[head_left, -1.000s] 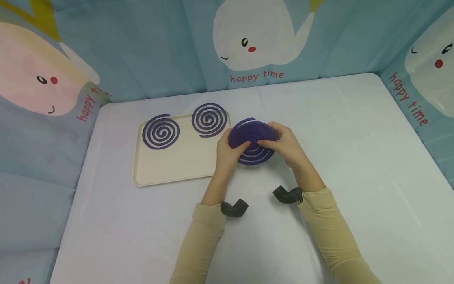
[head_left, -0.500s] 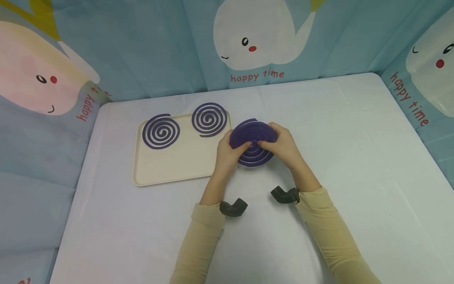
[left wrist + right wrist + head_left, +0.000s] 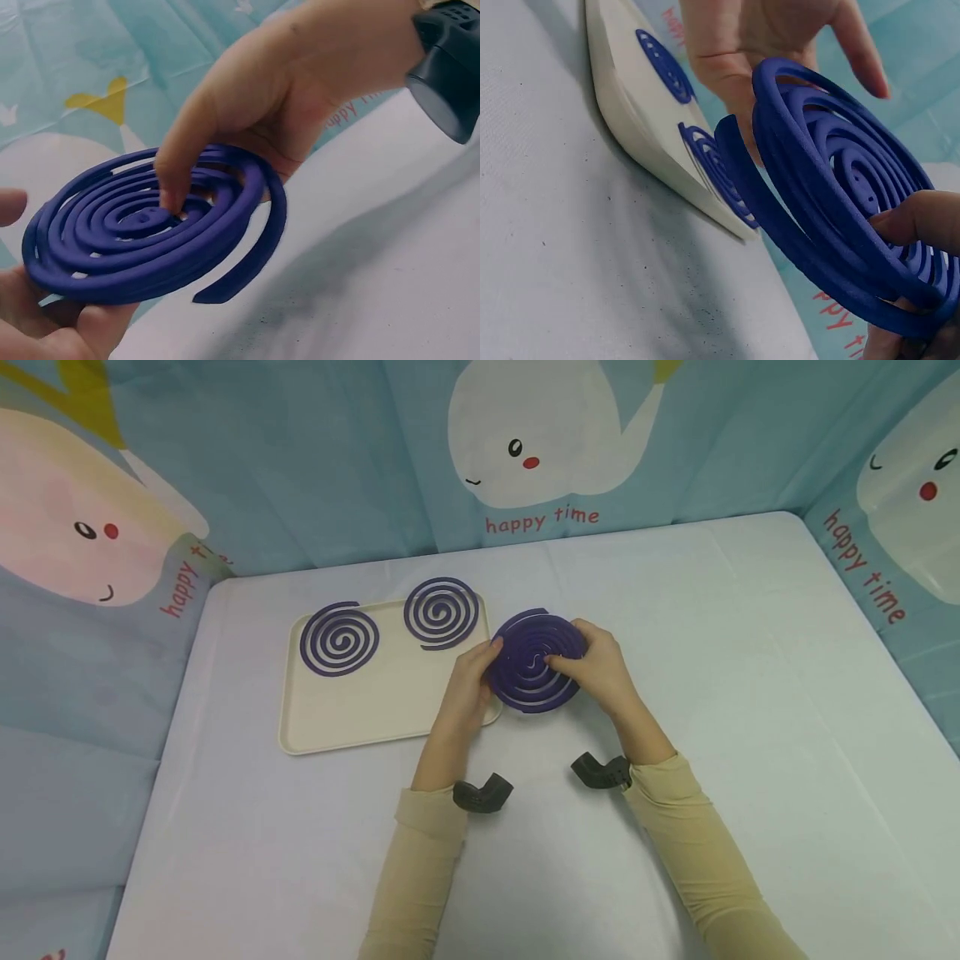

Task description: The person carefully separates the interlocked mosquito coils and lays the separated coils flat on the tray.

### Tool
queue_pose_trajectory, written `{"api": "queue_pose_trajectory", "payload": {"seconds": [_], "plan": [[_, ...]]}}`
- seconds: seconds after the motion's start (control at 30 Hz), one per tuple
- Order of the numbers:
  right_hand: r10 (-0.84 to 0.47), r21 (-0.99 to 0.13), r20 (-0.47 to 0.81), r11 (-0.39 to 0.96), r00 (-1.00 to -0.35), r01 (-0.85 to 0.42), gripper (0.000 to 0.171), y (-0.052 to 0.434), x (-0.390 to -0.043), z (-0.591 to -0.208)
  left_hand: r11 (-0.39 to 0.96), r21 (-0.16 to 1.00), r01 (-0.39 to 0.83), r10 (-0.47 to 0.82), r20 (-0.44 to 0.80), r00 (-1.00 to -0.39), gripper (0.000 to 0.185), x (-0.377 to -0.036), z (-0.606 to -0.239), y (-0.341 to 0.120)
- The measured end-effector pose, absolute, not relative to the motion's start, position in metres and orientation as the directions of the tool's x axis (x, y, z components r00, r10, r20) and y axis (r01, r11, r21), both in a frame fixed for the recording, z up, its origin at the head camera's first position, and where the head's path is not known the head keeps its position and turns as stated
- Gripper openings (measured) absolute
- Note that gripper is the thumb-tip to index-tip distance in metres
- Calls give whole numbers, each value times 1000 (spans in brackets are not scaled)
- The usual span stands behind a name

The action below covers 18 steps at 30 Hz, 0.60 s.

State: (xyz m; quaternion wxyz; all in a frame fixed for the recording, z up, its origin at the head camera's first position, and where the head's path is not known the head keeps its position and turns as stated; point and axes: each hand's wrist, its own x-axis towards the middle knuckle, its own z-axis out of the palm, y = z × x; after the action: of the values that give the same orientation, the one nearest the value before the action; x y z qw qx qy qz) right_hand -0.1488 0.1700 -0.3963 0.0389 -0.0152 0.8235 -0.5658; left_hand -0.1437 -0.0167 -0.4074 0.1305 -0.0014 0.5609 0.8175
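Note:
Above the table, my right hand [image 3: 603,670] pinches a stack of purple mosquito coils [image 3: 542,628], its thumb pressed near their centre and its fingers beneath. The stack looks tilted in the left wrist view, layers nested close, with one outer end [image 3: 232,281] sticking out. At the left rim is my left hand [image 3: 463,687], fingers touching the underside and partly hidden by the coils. Its thumb [image 3: 862,56] stands raised off the coils in the right wrist view.
To the left lies a cream tray [image 3: 367,714]. One single purple coil [image 3: 342,642] is at its back left and another coil [image 3: 440,612] at its back right, both overlapping the far rim. A whale-print curtain [image 3: 337,468] hangs behind the white table [image 3: 750,693].
My left thumb has lifted from the centre of the coils, and the left hand has drawn back to their left edge. The right hand keeps its pinch and the stack has barely moved.

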Motion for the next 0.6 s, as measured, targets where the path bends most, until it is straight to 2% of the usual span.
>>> {"api": "queue_pose_trajectory", "payload": {"seconds": [0.2,0.33,0.43,0.53,0.6], "plan": [[-78,-938,-52,346,-996,22,36,169,-149,-394,-556,762,-332,283,-202,-938,38,-146,-410,-24],[-117,-966,-77,256,-990,44,40,170,-149,-394,-643,654,-399,377,-184,-908,41,-147,-414,-29],[-168,-987,-102,136,-980,80,44,172,-149,-394,-640,643,-421,449,-131,-884,44,-147,-418,-30],[-222,-993,-115,34,-968,110,48,173,-149,-393,-606,688,-400,483,-81,-872,44,-147,-422,-30],[-253,-992,-118,-10,-960,124,49,173,-148,-393,-584,718,-379,483,-68,-873,34,-147,-424,-30]]}}
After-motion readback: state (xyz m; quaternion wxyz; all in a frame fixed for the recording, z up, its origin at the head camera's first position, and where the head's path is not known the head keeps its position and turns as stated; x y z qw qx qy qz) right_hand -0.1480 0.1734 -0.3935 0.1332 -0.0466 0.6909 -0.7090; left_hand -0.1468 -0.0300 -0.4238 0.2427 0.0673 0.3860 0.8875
